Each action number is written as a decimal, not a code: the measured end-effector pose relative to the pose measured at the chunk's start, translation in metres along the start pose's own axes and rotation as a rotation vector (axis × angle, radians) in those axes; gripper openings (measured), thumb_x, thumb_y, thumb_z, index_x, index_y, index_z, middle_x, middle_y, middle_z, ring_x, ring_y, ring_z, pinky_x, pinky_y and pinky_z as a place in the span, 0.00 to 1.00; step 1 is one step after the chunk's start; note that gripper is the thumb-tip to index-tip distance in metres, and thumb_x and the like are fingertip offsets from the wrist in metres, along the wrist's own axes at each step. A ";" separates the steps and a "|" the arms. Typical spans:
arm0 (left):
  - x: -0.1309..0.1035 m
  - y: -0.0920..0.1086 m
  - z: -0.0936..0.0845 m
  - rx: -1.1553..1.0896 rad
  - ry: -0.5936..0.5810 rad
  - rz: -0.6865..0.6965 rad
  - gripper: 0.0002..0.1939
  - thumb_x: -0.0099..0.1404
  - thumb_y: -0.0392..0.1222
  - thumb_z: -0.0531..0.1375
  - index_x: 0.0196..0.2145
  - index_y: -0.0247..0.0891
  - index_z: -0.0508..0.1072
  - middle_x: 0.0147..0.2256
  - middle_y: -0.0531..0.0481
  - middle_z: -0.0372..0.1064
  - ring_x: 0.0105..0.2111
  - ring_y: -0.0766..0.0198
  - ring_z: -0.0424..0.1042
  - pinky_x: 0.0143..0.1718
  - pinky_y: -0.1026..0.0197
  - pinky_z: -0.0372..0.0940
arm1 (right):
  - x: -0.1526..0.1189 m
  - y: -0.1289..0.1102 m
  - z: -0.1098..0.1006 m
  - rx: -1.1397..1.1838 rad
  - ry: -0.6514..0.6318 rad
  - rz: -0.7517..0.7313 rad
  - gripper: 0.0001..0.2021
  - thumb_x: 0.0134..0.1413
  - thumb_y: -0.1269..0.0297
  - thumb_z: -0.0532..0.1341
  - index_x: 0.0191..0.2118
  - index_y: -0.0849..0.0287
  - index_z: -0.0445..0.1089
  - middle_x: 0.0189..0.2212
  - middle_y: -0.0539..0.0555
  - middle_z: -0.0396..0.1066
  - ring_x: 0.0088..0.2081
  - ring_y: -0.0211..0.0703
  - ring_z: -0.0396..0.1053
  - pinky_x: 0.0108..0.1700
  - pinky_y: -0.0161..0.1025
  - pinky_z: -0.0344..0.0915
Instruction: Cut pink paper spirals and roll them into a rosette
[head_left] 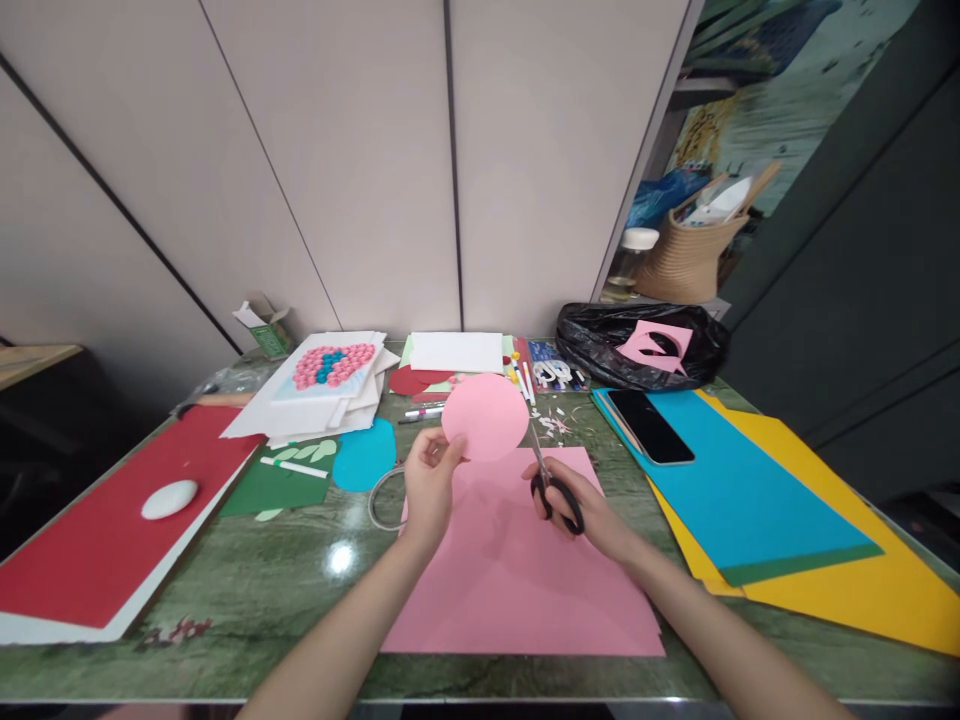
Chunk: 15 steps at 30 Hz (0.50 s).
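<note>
My left hand [433, 478] pinches the lower left edge of a round pink paper disc [487, 415], which is held up above the table. In my right hand [571, 505] are black-handled scissors [540, 455], their blades pointing up beside the disc's right edge. Beneath both hands lie large pink sheets [517, 590]. A roll of tape [384, 500] rests just left of the left hand, close to a blue paper disc [365, 456].
Red paper [112, 530] with a white oval object [169, 499] lies at the left. Blue paper [750, 480] holds a phone [651, 427] on the right. Behind are a white paper stack [262, 405], paper scraps [553, 424] and a black plastic bag [592, 345].
</note>
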<state>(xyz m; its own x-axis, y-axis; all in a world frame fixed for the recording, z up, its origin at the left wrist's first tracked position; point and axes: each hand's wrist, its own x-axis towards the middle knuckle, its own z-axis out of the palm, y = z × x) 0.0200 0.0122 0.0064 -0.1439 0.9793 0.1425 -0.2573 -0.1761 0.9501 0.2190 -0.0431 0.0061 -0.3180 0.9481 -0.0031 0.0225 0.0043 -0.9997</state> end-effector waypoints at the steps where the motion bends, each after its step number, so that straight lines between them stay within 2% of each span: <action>1: -0.001 0.001 0.001 0.010 0.010 0.012 0.12 0.55 0.45 0.65 0.33 0.37 0.68 0.31 0.52 0.67 0.32 0.67 0.68 0.33 0.65 0.66 | 0.000 0.001 0.001 0.007 -0.030 0.002 0.16 0.60 0.49 0.53 0.42 0.57 0.61 0.23 0.46 0.61 0.19 0.31 0.55 0.19 0.31 0.48; 4: -0.005 0.002 0.003 0.034 0.035 0.054 0.12 0.57 0.45 0.64 0.34 0.38 0.68 0.34 0.50 0.68 0.33 0.66 0.68 0.34 0.65 0.66 | -0.001 0.002 0.004 0.014 -0.079 -0.013 0.18 0.59 0.46 0.53 0.42 0.56 0.61 0.23 0.46 0.61 0.18 0.30 0.53 0.19 0.31 0.47; 7: -0.009 0.002 0.006 0.033 0.015 0.076 0.14 0.58 0.45 0.63 0.40 0.40 0.66 0.37 0.49 0.69 0.34 0.65 0.69 0.34 0.64 0.66 | -0.002 0.001 0.007 -0.010 -0.095 -0.011 0.17 0.59 0.46 0.53 0.42 0.56 0.61 0.23 0.46 0.60 0.19 0.30 0.54 0.20 0.31 0.49; 10: -0.013 0.001 0.008 0.034 -0.038 0.058 0.21 0.59 0.45 0.62 0.49 0.44 0.63 0.40 0.48 0.69 0.35 0.64 0.70 0.34 0.63 0.66 | -0.001 0.000 0.007 -0.030 -0.088 -0.003 0.16 0.61 0.48 0.52 0.42 0.56 0.61 0.23 0.46 0.60 0.19 0.30 0.54 0.21 0.32 0.49; 15: -0.015 0.001 0.008 -0.003 -0.164 0.010 0.26 0.58 0.44 0.63 0.53 0.46 0.59 0.44 0.46 0.69 0.36 0.63 0.70 0.32 0.63 0.68 | 0.000 0.000 0.003 -0.034 -0.028 -0.023 0.15 0.61 0.50 0.52 0.42 0.57 0.61 0.23 0.46 0.61 0.18 0.30 0.53 0.20 0.32 0.48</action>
<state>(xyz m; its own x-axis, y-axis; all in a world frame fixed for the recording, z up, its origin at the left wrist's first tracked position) 0.0297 -0.0019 0.0074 0.0110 0.9806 0.1958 -0.2598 -0.1863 0.9475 0.2159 -0.0441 0.0056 -0.3450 0.9384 0.0183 0.0475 0.0370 -0.9982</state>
